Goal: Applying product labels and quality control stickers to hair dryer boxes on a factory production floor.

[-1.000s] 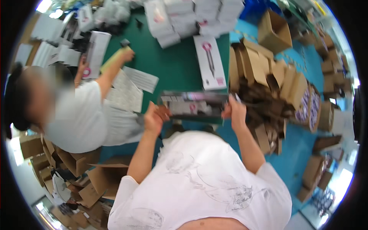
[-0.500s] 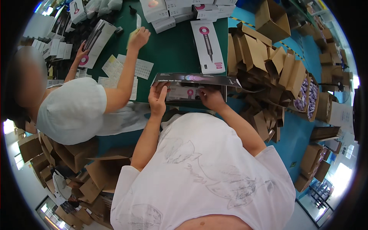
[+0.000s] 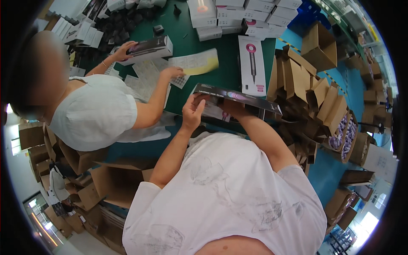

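Left: co-worker (image 3: 93,112), one hand on a dark box (image 3: 148,48), the other at a yellow-edged sheet (image 3: 199,63). Your left hand (image 3: 193,112): forearm angled far, fingers closed on the black box (image 3: 240,97) at its left end. Box sits by the worktop (image 3: 225,46)'s near edge, long axis left to right, slanting: left end farther, right end nearer. Your right hand (image 3: 231,107): forearm angled far-left, hand behind the box's printed panel, fingers hidden, grip can't tell. Farther right, white box (image 3: 253,66), long axis far to near. Far right, brown cartons (image 3: 297,80).
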Action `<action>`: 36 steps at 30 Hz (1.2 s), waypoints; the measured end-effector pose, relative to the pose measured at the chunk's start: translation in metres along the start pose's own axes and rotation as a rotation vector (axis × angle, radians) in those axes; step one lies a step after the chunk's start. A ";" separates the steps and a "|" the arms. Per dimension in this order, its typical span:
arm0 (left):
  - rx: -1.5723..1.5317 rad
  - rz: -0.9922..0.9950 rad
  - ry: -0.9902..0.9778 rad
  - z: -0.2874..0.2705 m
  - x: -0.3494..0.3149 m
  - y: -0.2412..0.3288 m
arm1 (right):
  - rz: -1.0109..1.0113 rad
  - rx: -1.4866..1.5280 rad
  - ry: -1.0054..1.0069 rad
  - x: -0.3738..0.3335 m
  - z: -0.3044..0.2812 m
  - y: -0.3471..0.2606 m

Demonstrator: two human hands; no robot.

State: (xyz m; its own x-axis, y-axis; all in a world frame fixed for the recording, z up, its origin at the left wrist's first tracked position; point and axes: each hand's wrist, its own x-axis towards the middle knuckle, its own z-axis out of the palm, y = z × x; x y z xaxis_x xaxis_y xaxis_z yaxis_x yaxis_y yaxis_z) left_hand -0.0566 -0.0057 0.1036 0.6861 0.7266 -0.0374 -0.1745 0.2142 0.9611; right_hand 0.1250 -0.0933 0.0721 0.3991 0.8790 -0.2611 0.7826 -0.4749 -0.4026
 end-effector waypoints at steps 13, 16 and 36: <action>0.076 0.042 -0.004 -0.007 0.008 0.009 | -0.063 0.021 0.248 -0.061 -0.058 0.007; 0.109 0.056 0.014 -0.008 0.010 0.012 | -0.028 0.267 0.055 -0.099 -0.105 0.000; 0.436 -0.073 -0.156 -0.049 -0.033 0.028 | 0.328 1.102 -0.294 0.294 -0.097 -0.048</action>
State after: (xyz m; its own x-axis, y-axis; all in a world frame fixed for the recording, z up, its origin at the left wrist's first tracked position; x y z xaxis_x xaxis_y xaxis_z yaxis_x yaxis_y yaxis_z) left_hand -0.1190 0.0082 0.1183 0.7894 0.6057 -0.0994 0.1679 -0.0574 0.9841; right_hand 0.2510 0.1923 0.1000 0.2657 0.7330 -0.6262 -0.2273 -0.5836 -0.7796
